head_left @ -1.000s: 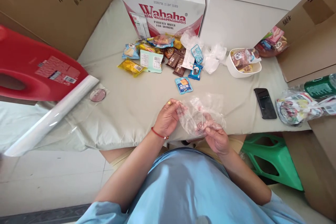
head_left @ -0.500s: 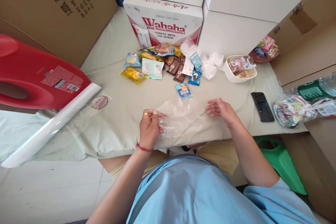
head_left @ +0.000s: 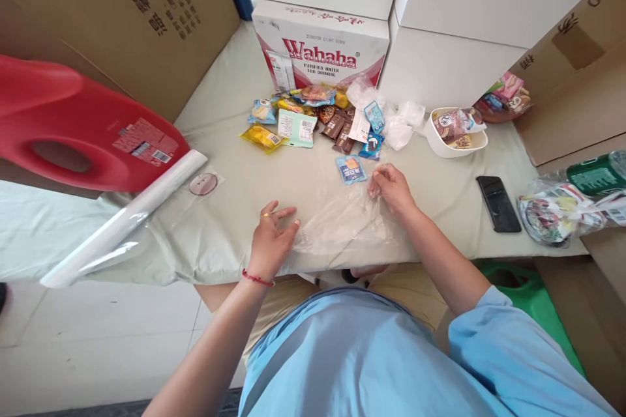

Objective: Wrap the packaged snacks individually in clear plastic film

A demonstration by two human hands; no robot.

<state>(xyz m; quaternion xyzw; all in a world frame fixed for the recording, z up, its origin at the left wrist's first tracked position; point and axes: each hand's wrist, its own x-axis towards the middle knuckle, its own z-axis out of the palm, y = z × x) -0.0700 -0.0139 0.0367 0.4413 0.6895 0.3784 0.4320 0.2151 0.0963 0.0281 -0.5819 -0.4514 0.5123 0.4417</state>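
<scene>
A clear plastic bag (head_left: pixel 340 221) lies spread flat on the pale cloth-covered table (head_left: pixel 235 195) in front of me. My left hand (head_left: pixel 270 240), with a ring and a red wrist cord, rests at the bag's left edge with its fingers apart. My right hand (head_left: pixel 391 187) pinches the bag's far right corner. A small blue snack packet (head_left: pixel 351 169) lies just beyond the bag, close to my right hand.
A heap of snack packets (head_left: pixel 313 118) sits before a Wahaha carton (head_left: pixel 320 52). A white bowl (head_left: pixel 457 133) of packets, a black phone (head_left: pixel 499 203), a filled plastic bag (head_left: pixel 557 212) and a green bottle (head_left: pixel 596 172) are at right. A roll of clear film (head_left: pixel 124 218) and a red stool (head_left: pixel 73 133) are at left.
The crumpled bag I held in both hands has been pulled open and laid flat on the table. My left hand has let go of it and opened; my right hand now pinches its far corner.
</scene>
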